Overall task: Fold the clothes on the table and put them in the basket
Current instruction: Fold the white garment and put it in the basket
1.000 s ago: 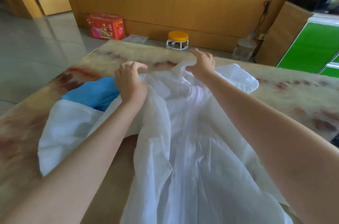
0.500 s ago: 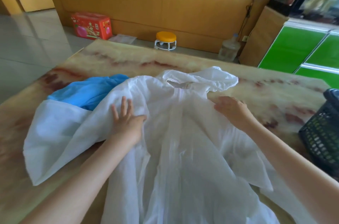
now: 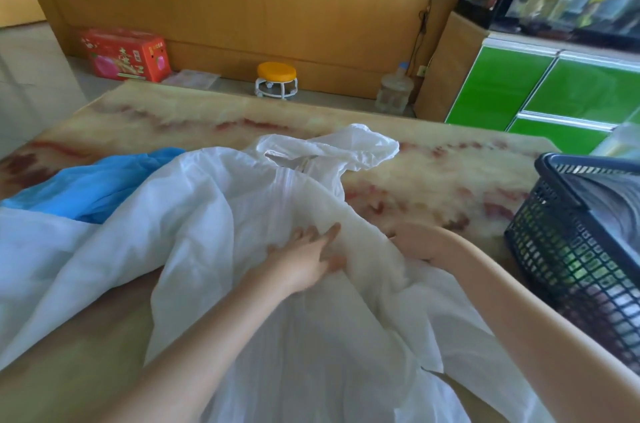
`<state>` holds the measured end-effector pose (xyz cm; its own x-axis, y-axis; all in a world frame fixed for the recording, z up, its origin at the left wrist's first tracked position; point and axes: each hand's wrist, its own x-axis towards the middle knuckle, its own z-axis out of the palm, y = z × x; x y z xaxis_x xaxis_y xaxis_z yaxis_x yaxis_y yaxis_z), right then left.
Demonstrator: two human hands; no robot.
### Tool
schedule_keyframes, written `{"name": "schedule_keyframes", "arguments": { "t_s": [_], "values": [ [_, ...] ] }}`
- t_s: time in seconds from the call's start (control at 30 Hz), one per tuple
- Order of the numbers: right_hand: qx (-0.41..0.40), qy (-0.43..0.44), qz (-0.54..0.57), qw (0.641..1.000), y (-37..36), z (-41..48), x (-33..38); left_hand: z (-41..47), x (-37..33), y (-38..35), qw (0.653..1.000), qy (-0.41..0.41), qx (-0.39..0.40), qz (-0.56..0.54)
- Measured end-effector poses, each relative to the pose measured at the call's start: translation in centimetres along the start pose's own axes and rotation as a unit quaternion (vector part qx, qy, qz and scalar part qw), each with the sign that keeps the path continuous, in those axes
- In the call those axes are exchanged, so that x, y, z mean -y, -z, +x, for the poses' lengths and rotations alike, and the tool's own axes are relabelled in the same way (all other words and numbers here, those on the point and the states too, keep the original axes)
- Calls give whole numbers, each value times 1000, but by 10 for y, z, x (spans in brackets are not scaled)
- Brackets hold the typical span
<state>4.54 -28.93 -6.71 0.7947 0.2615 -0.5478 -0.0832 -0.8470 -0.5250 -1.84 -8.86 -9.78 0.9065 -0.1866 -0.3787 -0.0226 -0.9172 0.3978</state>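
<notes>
A thin white hooded garment (image 3: 214, 214) lies spread over the marble table (image 3: 433, 159), its hood (image 3: 332, 145) pointing away from me. My left hand (image 3: 304, 260) lies flat on the middle of it, fingers straight and reaching to the right. My right hand (image 3: 420, 244) is at the garment's right side, its fingers hidden under a raised fold of the fabric. A blue garment (image 3: 93, 185) lies bunched at the left, partly under the white one. A dark plastic basket (image 3: 554, 249) stands at the table's right edge with something grey inside.
On the floor beyond the table are a red carton (image 3: 126, 53), a small orange-topped stool (image 3: 277, 79) and a clear water jug (image 3: 394, 93). A green cabinet (image 3: 540, 90) with a fish tank on top stands at the right, behind the basket.
Both hands left the hood and came back toward me. My left hand slid right across the garment; my right hand's fingers went under the fabric. The view turned right, showing the basket.
</notes>
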Motion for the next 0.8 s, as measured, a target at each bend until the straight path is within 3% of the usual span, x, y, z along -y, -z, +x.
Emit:
{"name": "schedule_keyframes", "arguments": {
  "t_s": [0.1,0.23,0.4,0.5,0.63,0.8],
  "values": [
    [43,-62,134,988,-1,-6,-5,-9,19,2,993,1,59,97],
    [94,-91,219,967,-1,-8,-8,-25,35,9,991,-16,94,93],
    [44,-83,262,961,0,-14,-6,-24,22,19,999,5,6,-36],
    [14,-14,399,917,1,-14,-12,-21,3,27,993,4,-60,-98],
    [11,50,445,894,0,-15,-13,-9,-12,30,988,-51,-131,-66],
    [-45,79,471,878,-5,-15,-7,-1,-16,28,987,-71,-146,-14]
  ]
}}
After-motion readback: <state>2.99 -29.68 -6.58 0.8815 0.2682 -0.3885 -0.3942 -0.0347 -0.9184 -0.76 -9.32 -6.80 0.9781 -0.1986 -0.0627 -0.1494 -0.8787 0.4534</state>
